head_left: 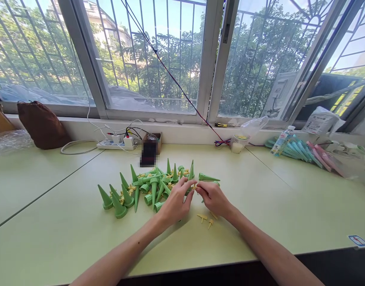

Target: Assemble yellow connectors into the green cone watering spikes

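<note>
My left hand (177,200) and my right hand (214,198) meet over the table, both closed in a pinch. Between their fingertips is a small yellow plastic fitting (194,186), partly hidden by the fingers. Just left of and behind my left hand lies a heap of green plastic spikes (153,188), cone-shaped with ribbed caps, some upright and some on their sides. More yellow fittings are mixed among them. Beneath my right hand, a yellow T-shaped fitting (202,217) and another yellow fitting (210,223) rest on the tabletop. One green spike (208,177) lies behind my right hand.
The pale green table (66,222) runs along a windowsill. At the back are a brown bag (42,125), a power strip (115,144), a small box with a blurred front (148,153), a plastic cup (238,143), a bottle (282,141) and blue and pink packets (301,150).
</note>
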`<state>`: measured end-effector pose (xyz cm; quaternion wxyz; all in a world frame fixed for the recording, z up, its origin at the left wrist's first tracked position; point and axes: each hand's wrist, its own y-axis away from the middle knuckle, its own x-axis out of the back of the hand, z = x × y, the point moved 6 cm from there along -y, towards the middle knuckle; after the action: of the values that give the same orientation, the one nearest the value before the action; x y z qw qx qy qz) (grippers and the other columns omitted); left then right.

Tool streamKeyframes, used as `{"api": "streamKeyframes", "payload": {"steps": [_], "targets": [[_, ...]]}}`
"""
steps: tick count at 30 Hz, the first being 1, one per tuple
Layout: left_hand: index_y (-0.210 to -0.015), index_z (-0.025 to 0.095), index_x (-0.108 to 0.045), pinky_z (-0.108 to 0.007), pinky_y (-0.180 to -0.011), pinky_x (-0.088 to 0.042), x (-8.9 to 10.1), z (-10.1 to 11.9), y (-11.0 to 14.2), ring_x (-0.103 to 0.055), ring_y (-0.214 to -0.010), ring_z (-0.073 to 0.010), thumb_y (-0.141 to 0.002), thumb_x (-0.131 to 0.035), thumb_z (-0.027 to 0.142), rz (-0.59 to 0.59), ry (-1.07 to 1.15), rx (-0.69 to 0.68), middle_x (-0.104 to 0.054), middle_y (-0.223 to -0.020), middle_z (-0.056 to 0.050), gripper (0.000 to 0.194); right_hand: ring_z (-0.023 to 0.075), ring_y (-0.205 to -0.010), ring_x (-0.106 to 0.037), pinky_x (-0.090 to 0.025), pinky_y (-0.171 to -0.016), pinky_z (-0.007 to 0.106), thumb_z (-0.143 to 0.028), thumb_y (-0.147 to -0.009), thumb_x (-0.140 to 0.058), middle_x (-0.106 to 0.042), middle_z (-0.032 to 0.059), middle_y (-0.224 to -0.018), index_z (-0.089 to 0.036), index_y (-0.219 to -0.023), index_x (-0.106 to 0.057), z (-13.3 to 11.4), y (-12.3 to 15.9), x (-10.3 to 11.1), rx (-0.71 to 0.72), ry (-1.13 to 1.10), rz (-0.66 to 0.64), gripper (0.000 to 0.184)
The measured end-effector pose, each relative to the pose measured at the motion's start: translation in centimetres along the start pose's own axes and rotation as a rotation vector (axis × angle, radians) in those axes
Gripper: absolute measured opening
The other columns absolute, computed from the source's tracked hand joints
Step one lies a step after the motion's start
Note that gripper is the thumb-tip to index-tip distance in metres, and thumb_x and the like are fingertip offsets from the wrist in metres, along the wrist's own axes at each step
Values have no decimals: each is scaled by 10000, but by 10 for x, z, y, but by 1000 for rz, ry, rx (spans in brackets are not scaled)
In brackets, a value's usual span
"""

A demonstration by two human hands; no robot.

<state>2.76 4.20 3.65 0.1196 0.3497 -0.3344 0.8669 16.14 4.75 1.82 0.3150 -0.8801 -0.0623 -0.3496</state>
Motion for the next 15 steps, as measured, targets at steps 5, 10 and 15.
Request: {"api": "streamKeyframes", "payload": {"steps": [5,10,15], "targets": [[-1225,220,-600,-365,-914,-518,0,0,0,-618,-1025,-219,-929,-477,150,22,-3,-27,-586,-1104,-92,328,124,-574,-387,-289,-585,250,-239,-1002,-414,-468,-28,-627,-200,-691,-432,-1,0,-1,6,-29,2,314],[-1228,219,-593,-362,-889,-523,0,0,1,-613,-995,-211,-932,-468,134,25,-14,-50,-572,-1077,-88,332,119,-571,-374,-285,-572,246,-252,-1000,-429,-445,-36,-621,-198,-692,-431,-3,0,-1,14,-60,3,313],[-1230,220,-589,-362,-901,-521,-1,0,1,-612,-998,-206,-929,-465,117,14,-4,-56,-572,-1079,-86,341,122,-577,-368,-294,-575,245,-264,-1009,-411,-454,-34,-631,-201,-717,-433,-5,-1,-2,18,-78,-22,299]]}}
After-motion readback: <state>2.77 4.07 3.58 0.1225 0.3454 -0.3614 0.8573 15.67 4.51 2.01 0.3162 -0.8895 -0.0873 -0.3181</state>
